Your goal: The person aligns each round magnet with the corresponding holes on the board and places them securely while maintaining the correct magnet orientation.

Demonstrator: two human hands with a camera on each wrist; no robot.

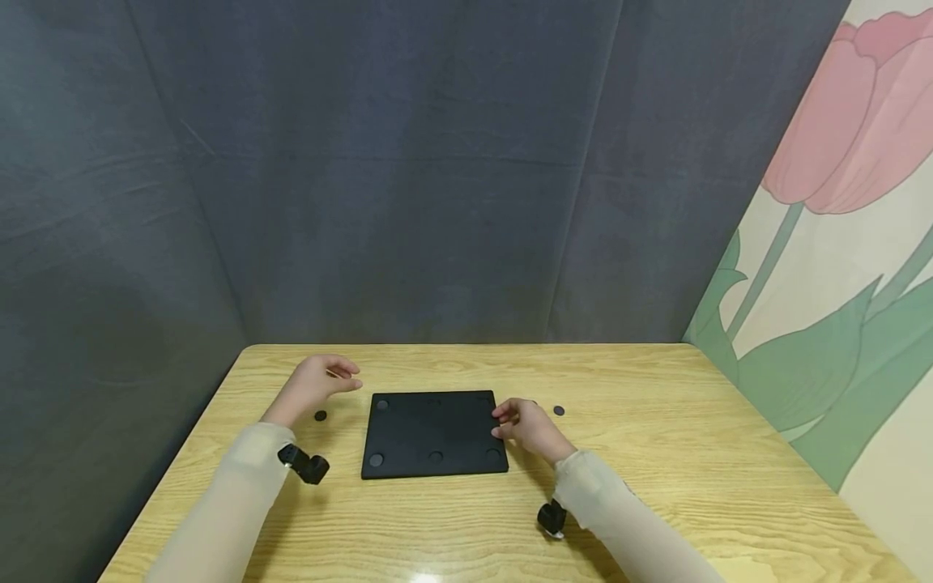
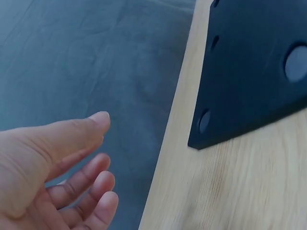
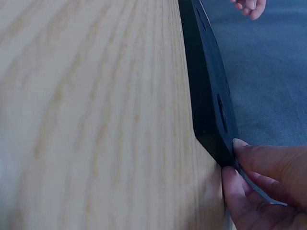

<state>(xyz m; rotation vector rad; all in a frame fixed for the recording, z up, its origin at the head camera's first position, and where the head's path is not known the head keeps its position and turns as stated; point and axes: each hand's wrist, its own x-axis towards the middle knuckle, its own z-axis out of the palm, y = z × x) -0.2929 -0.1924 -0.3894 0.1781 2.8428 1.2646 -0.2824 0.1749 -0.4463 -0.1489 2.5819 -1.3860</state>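
A flat black board (image 1: 435, 436) with round recesses lies on the table. Dark grey discs fill its two left recesses, one at the back left (image 1: 382, 405) and one at the front left (image 1: 376, 460); the other recesses look dark. My right hand (image 1: 535, 427) is at the board's right edge. In the right wrist view, its thumb and a finger (image 3: 232, 184) pinch that edge near the corner. Beyond the board's back left corner, my left hand (image 1: 315, 385) hovers with fingers loosely bent and nothing between them, also shown in the left wrist view (image 2: 62, 177).
One loose dark disc (image 1: 321, 415) lies left of the board, by the left wrist. Another disc (image 1: 559, 410) rests to the right, behind the right hand, which partly hides a third. A grey curtain (image 1: 408, 202) hangs past the wooden table's (image 1: 430, 534) back edge.
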